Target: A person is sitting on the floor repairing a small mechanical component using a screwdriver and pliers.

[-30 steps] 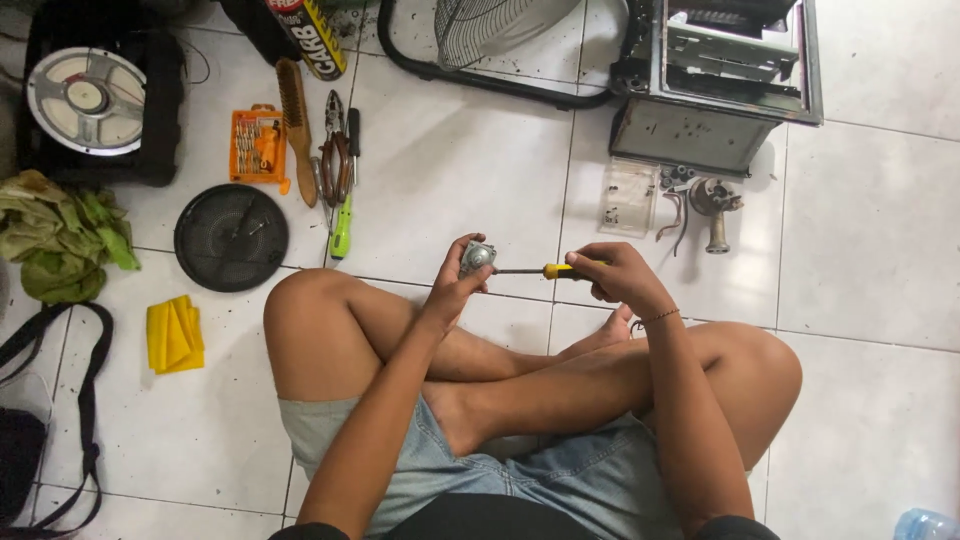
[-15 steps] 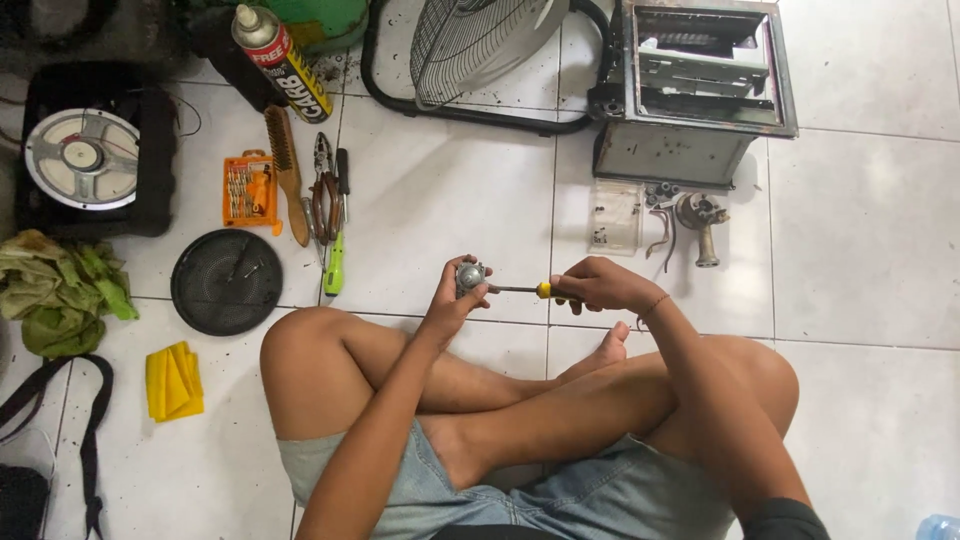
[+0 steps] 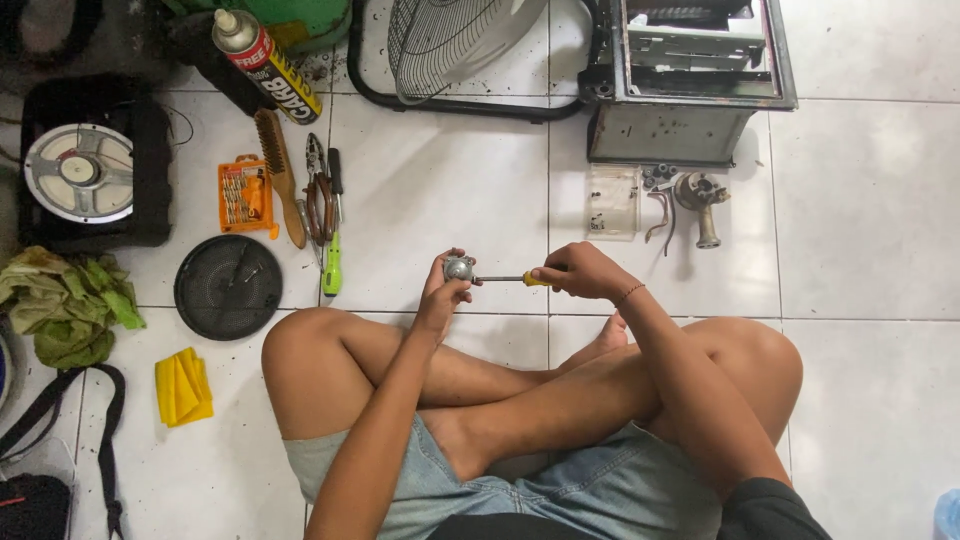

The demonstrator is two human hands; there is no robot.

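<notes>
While the legs are kept crossed on the white tiled floor (image 3: 430, 210), a small grey metal part (image 3: 459, 268) is gripped in the fingers of the left hand (image 3: 443, 290), held above the left knee. A screwdriver (image 3: 510, 279) with a yellow handle is clasped in the closed right hand (image 3: 580, 272), and its thin shaft is laid level, with the tip set against the metal part. Both hands are held close together, above the tiles in front of the shins. To the left of the hands, a green-handled screwdriver (image 3: 332, 268), pliers (image 3: 320, 200), a wooden-handled wire brush (image 3: 280, 175) and an orange case of bits (image 3: 245, 195) are laid side by side. A round black grille (image 3: 228, 287) is placed just below these, with green rags (image 3: 65, 305) and a folded yellow cloth (image 3: 182, 388) further left. A spray can (image 3: 265, 65) is laid tilted near the top. Beyond the hands, a clear plastic box (image 3: 612, 202), a small metal burner piece (image 3: 702, 200), a grey metal casing (image 3: 690, 85) and a fan guard (image 3: 450, 45) are seen. A speaker (image 3: 80, 175) is set in a black box at the far left.
</notes>
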